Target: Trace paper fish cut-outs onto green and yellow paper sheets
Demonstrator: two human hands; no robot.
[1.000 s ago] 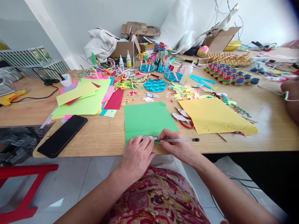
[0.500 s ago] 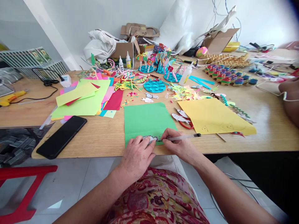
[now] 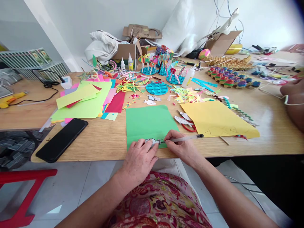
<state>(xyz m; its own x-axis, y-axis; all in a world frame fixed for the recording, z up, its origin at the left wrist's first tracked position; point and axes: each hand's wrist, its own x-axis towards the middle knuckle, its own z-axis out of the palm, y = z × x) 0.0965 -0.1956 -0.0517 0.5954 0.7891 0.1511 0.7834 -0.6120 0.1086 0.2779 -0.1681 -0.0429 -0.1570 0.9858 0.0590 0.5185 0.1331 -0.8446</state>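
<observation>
A green sheet of paper (image 3: 148,122) lies at the table's front edge. On its lower part my left hand (image 3: 140,160) rests with fingers stretched out, pressing down a white paper fish cutout (image 3: 154,141). The fingers cover part of this cutout. My right hand (image 3: 180,147) is closed round a pen with a clear barrel (image 3: 186,138). The pen's tip end meets the green paper just right of the cutout, by a small dark line. To the right, red-handled scissors (image 3: 191,129) lie partly under fish cutouts (image 3: 183,121) and a yellow sheet (image 3: 218,118) bearing drawn fish outlines.
At left lie a black phone (image 3: 62,140) and a stack of coloured paper (image 3: 83,107). Behind the green sheet are paper scraps (image 3: 187,95), a blue scalloped disc (image 3: 156,88) and a glue bottle (image 3: 188,76). Part of another person (image 3: 294,101) shows at the right edge.
The view has shifted very slightly. Both hands, the pen and the fish cutout stay in nearly the same places on the green sheet.
</observation>
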